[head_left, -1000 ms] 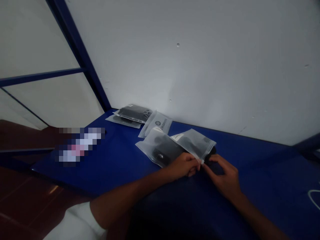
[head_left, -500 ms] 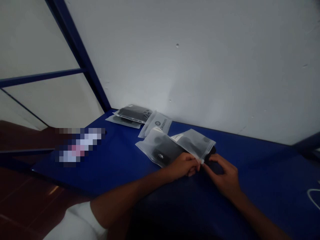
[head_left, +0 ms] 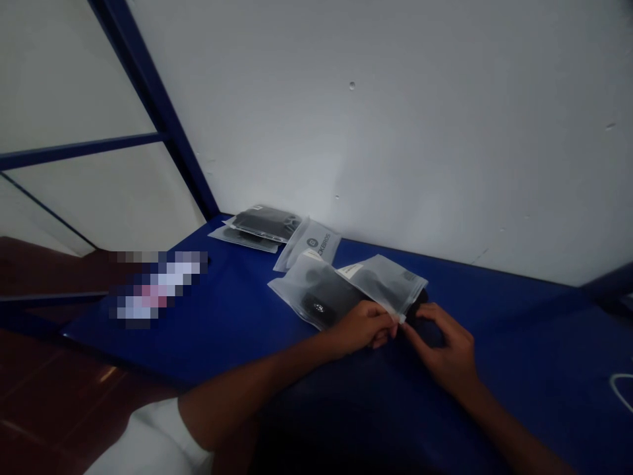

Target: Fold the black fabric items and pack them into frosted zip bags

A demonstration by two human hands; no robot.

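Observation:
A frosted zip bag (head_left: 388, 277) with a pale label lies tilted on the blue table, its open edge toward me. At its near corner, by the slider, my left hand (head_left: 366, 326) is closed in a pinch on the bag. My right hand (head_left: 448, 346) curls round a dark, soft-looking item (head_left: 420, 305) at the bag's mouth, thumb close to the slider. How far the item sits inside is hard to see in the dim light. Just left, a second frosted bag (head_left: 297, 280) with a black item inside lies partly under my left hand.
Further back, against the white wall (head_left: 395, 132), lie a printed frosted bag (head_left: 324, 241) and a pile of bags with black contents (head_left: 267, 221). A pixelated object (head_left: 163, 284) rests on the table's left side. A white cable (head_left: 618, 389) is at the right edge.
Almost nothing differs. My right hand has shifted very slightly to the right, and the bag's near corner with it; my left hand keeps its pinch.

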